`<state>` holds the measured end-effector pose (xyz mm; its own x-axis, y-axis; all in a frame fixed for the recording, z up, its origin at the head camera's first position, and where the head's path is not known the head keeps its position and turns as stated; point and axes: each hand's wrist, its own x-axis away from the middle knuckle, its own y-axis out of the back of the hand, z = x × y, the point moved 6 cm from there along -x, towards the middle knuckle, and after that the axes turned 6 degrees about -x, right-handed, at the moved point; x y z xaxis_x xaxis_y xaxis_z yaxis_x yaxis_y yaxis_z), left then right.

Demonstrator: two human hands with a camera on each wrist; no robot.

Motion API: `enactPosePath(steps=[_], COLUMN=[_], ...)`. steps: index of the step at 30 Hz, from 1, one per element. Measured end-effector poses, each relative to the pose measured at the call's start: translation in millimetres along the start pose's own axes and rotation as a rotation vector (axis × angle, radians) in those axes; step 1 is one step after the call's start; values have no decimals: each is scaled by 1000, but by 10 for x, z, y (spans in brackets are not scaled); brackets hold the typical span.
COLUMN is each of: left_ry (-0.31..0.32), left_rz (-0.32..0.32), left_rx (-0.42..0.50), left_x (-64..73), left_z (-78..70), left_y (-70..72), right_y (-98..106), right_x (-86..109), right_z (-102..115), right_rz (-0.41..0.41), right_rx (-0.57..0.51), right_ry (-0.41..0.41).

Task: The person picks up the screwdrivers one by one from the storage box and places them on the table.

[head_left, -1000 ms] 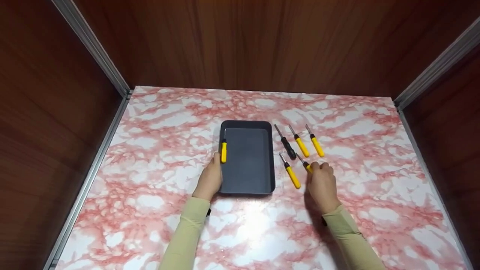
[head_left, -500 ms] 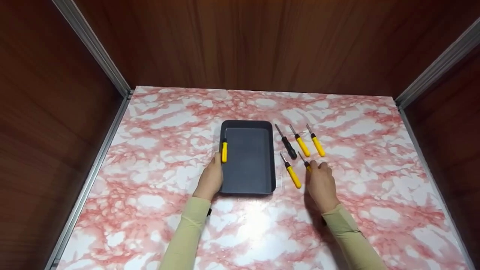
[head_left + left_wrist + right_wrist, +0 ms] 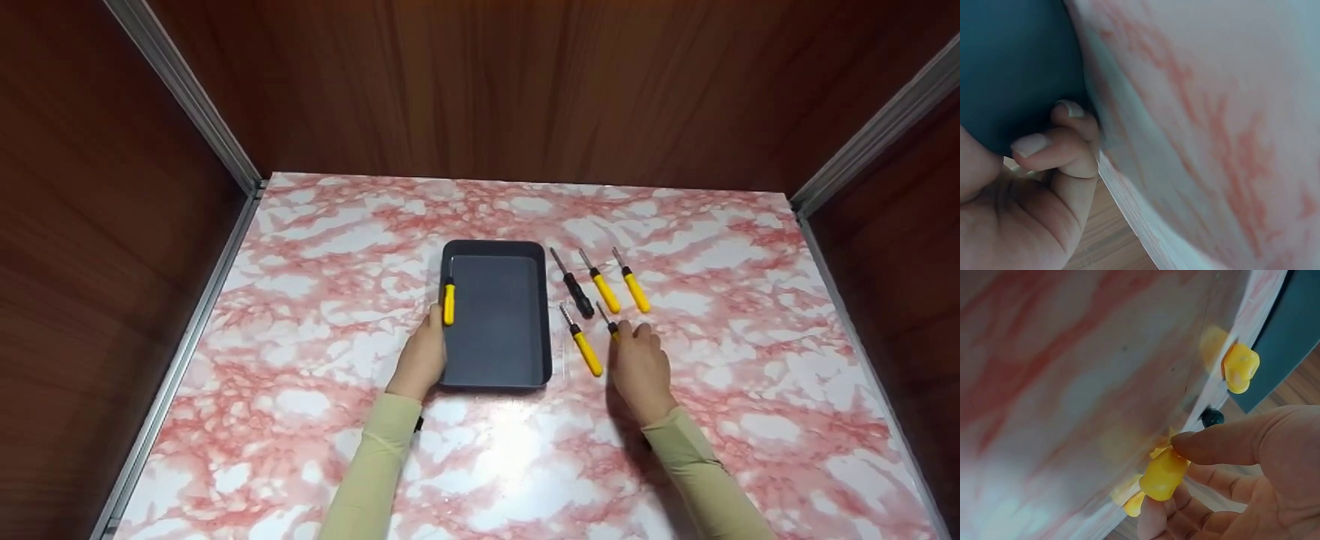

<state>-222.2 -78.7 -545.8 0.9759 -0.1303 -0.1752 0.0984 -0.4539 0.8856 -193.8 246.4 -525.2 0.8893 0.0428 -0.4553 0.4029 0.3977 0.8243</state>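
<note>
A dark grey rectangular tray (image 3: 495,322) lies on the marbled tabletop. My left hand (image 3: 421,352) grips its left wall; in the left wrist view the curled fingers (image 3: 1075,149) lie against the tray's outer side (image 3: 1016,62). Inside, along that wall, rests one yellow-handled screwdriver (image 3: 449,304). Right of the tray, my right hand (image 3: 642,371) pinches a screwdriver (image 3: 1163,475) by its yellow handle, between thumb and fingers. In the head view the hand hides most of that handle, while the shaft points away and slightly left.
Beside the tray lie a black screwdriver (image 3: 574,289), two yellow-handled screwdrivers (image 3: 603,291) farther back, and a nearer yellow-handled screwdriver (image 3: 586,352) just left of my right hand. Dark wood-grain panels (image 3: 480,90) with metal edge strips (image 3: 199,105) enclose the table's back and sides.
My right hand has shifted slightly to the left, and the pinched screwdriver's shaft has moved a little. The left hand, the tray and the other screwdrivers stay where they were.
</note>
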Motion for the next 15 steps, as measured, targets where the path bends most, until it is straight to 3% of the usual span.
enactPosePath(steps=[15], left_ry=[3], left_rz=[20], left_rx=[5], left_x=[-5], left_z=[1], left_y=[-12], right_y=[26], right_x=[-5], right_z=[18], right_rz=[-29], right_rx=[15], right_ry=[40])
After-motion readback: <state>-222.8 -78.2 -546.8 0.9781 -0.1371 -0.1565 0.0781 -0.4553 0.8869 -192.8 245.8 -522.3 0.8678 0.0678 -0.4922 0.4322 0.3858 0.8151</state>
